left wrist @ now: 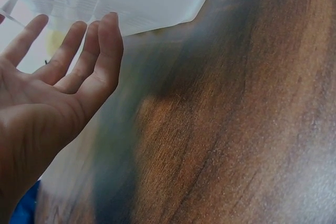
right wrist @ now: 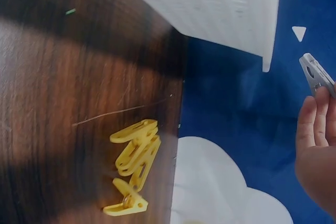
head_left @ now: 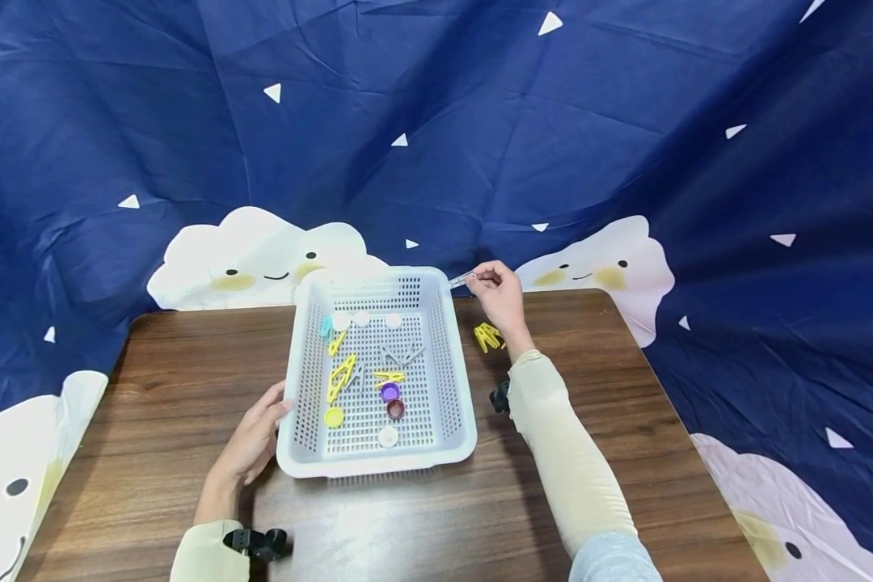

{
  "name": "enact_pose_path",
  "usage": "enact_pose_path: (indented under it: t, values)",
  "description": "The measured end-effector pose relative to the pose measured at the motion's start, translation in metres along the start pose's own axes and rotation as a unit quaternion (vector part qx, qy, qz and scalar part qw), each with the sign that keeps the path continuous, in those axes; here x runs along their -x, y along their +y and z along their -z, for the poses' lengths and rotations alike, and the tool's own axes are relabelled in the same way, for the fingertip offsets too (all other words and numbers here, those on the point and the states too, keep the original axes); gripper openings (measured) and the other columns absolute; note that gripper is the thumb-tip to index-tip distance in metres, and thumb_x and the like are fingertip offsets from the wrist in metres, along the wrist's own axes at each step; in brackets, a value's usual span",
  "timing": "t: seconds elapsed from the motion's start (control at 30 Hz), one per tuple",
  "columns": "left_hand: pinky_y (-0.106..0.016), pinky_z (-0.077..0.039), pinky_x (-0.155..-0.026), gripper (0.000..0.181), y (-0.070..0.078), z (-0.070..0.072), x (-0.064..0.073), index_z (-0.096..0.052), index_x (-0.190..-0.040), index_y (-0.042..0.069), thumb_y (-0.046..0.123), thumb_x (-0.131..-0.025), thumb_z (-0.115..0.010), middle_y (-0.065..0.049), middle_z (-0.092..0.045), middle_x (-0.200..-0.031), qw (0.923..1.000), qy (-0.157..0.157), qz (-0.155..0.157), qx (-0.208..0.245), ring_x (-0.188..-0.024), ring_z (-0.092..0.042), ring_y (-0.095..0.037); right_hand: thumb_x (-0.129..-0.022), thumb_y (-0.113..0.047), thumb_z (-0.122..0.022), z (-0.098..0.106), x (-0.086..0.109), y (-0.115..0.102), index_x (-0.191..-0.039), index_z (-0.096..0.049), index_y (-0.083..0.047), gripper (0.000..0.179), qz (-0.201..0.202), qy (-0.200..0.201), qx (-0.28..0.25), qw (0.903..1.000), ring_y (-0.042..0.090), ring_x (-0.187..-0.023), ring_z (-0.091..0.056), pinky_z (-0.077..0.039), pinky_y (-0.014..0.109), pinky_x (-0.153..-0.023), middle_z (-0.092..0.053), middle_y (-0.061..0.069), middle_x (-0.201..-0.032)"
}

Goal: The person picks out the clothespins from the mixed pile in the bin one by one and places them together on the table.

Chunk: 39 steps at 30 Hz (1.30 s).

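A white plastic basket [head_left: 376,466] stands on the wooden table between my hands. My left hand [head_left: 250,440] touches the basket's left wall; in the left wrist view its fingers [left wrist: 107,51] are loosely bent by the basket's side. My right hand [head_left: 502,303] pinches a grey clothespin [right wrist: 315,72] at the basket's back right corner, raised near rim height. Inside the basket lie yellow clothespins [head_left: 342,377], grey clothespins [head_left: 403,356], and several round caps, among them a purple cap [head_left: 390,392], a dark red cap [head_left: 396,409] and a yellow cap [head_left: 334,417].
Several yellow clothespins [right wrist: 137,153] lie on the table [head_left: 589,364] right of the basket, below my right forearm. A light blue item [head_left: 326,327] and white caps [head_left: 394,321] sit toward the basket's back. A dark blue cloth [head_left: 436,186] hangs behind the table.
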<state>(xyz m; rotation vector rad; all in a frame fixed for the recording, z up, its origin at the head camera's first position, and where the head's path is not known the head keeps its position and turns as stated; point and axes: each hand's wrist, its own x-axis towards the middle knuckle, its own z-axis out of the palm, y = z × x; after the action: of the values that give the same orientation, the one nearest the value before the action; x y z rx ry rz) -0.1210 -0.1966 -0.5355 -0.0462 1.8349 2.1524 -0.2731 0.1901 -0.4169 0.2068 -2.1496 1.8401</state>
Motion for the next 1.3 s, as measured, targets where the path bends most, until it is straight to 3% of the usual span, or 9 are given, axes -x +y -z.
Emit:
enact_pose_path:
  t: [0.5, 0.77, 1.03, 1.3]
  values:
    - [-0.043, -0.055, -0.087, 0.055, -0.002, 0.001, 0.003, -0.027, -0.158, 0.004, 0.023, -0.109, -0.043, -0.033, -0.036, -0.150, 1.0000, -0.007, -0.007, 0.001, -0.114, -0.062, -0.017, -0.086, 0.015, -0.068, 0.015, 0.013, 0.032, -0.097, -0.059, 0.025, 0.017, -0.032, 0.016, 0.009, 0.9993, 0.012, -0.072, -0.056, -0.048, 0.014, -0.065, -0.059, 0.027, -0.088]
    - [-0.044, -0.055, -0.087, 0.056, 0.000, 0.000, 0.001, -0.027, -0.159, 0.005, 0.024, -0.109, -0.044, -0.032, -0.036, -0.151, 1.0000, 0.004, 0.002, -0.007, -0.113, -0.062, -0.017, -0.086, 0.013, -0.068, 0.023, 0.020, 0.052, -0.096, -0.061, 0.023, 0.016, -0.061, 0.032, 0.025, 0.9973, 0.014, -0.075, -0.059, -0.048, 0.015, -0.067, -0.062, 0.034, -0.091]
    - [-0.045, -0.055, -0.089, 0.056, 0.001, -0.001, 0.001, -0.027, -0.159, 0.007, 0.025, -0.109, -0.044, -0.031, -0.035, -0.152, 0.9999, 0.007, 0.008, -0.010, -0.115, -0.061, -0.018, -0.086, 0.006, -0.072, 0.033, 0.013, 0.109, -0.095, -0.065, 0.014, 0.014, -0.092, 0.069, 0.035, 0.9927, 0.005, -0.072, -0.057, -0.048, 0.014, -0.065, -0.067, 0.020, -0.091]
    - [-0.044, -0.054, -0.089, 0.056, 0.000, -0.001, 0.001, -0.026, -0.159, 0.005, 0.023, -0.109, -0.043, -0.031, -0.034, -0.153, 1.0000, 0.004, 0.003, -0.002, -0.115, -0.061, -0.016, -0.086, -0.001, -0.075, 0.036, 0.016, 0.120, -0.091, -0.068, 0.004, 0.010, -0.132, 0.089, 0.112, 0.9809, 0.000, -0.069, -0.059, -0.046, 0.014, -0.065, -0.071, 0.011, -0.087]
